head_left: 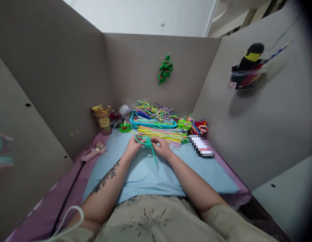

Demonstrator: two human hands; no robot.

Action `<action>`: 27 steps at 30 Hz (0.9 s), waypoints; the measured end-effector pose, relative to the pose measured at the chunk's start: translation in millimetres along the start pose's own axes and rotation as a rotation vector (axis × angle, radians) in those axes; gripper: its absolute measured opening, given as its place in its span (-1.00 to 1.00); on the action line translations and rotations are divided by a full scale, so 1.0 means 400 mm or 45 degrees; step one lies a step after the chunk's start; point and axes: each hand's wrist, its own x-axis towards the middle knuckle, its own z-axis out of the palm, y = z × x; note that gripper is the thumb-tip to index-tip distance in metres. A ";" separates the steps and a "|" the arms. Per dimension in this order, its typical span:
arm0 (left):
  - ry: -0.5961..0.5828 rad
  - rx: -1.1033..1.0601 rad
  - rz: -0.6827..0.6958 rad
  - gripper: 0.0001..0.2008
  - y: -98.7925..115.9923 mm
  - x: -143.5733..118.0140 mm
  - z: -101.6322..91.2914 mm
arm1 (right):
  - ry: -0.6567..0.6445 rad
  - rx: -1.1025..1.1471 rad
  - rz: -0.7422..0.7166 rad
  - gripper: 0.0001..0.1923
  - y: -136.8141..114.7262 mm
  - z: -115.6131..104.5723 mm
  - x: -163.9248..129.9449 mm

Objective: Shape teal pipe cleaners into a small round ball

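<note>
Between my two hands is a teal-green pipe cleaner (147, 142), bent into a loop on the left and twisted in the middle, with one loose end hanging down. My left hand (133, 146) pinches it near the loop. On the other side, my right hand (162, 147) grips the twisted part with thumb and fingers. Just beyond the hands lies a row of straight pipe cleaners (163, 133) in yellow, pink and pale green. Behind that row stands a blue tray (156, 125) heaped with many-coloured pipe cleaners.
A pink glue gun (94, 153) with a black cord lies at left, near a tan cup (102, 121). Green braided figures (125, 127) sit beside the tray. At right is a phone (202, 145) with a blurred screen. Grey panels enclose the table; a clear bin (246, 75) hangs at right.
</note>
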 end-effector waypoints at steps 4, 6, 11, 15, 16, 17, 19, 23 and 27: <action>-0.022 -0.063 -0.017 -0.54 -0.010 0.005 -0.003 | -0.065 -0.045 -0.074 -0.72 -0.007 0.000 -0.003; -0.024 -0.103 -0.048 -0.52 -0.018 0.008 -0.003 | -0.080 -0.066 -0.105 -0.73 -0.007 0.002 -0.003; -0.081 -0.098 -0.134 -0.54 -0.042 0.013 -0.001 | -0.038 -0.073 -0.159 -0.81 0.001 0.008 -0.001; 0.139 0.205 0.080 -0.47 -0.036 0.008 -0.005 | -0.004 -0.152 -0.188 -0.81 0.012 0.009 0.001; 0.194 0.328 0.222 -0.45 -0.029 0.005 -0.008 | 0.007 -0.171 -0.187 -0.81 0.014 0.008 0.001; 0.212 0.462 0.379 -0.46 -0.021 0.001 -0.011 | 0.021 -0.190 -0.186 -0.80 0.016 0.007 0.001; 0.107 0.709 0.654 -0.61 -0.004 -0.008 -0.016 | 0.041 -0.245 -0.183 -0.79 0.018 0.004 0.000; -0.010 0.787 0.776 -0.78 0.013 -0.022 -0.016 | 0.090 -0.473 -0.185 -0.80 0.013 -0.006 -0.004; -0.279 0.476 0.343 -0.73 0.009 -0.032 -0.007 | 0.188 -0.780 -0.166 -0.81 0.009 -0.021 -0.003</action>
